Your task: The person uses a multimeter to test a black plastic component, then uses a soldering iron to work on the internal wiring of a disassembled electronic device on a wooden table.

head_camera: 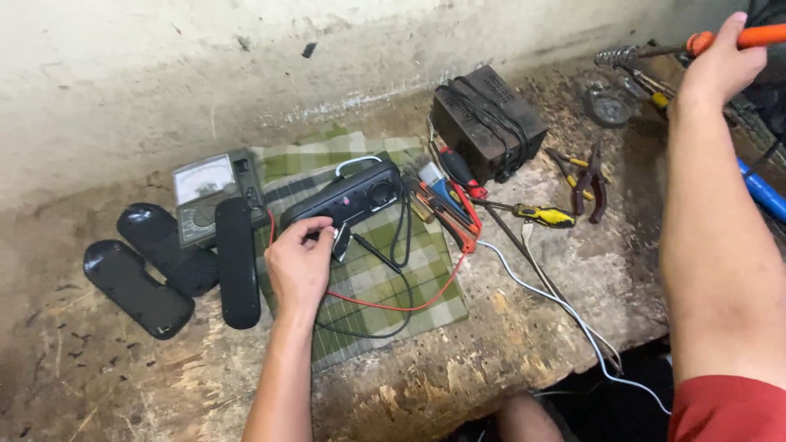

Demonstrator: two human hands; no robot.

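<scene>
On a worn wooden surface (508,327), a person's left hand (300,266) pinches the near end of a black oblong plastic speaker housing (344,199) lying on a green checked cloth (372,278). The right hand (720,65), far right, is closed round an orange-handled soldering iron (737,38). The housing looks light and rigid; its trailing thin red and black wires (393,304) seem fragile, so the shell's ends suit gripping.

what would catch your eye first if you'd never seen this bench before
First the green checked cloth in the middle, where the left hand grips a black oblong speaker body trailing red and black wires. Next the right hand, raised at top right around an orange-handled soldering iron. Left of the cloth lie three black oval covers and an analogue meter.
</scene>
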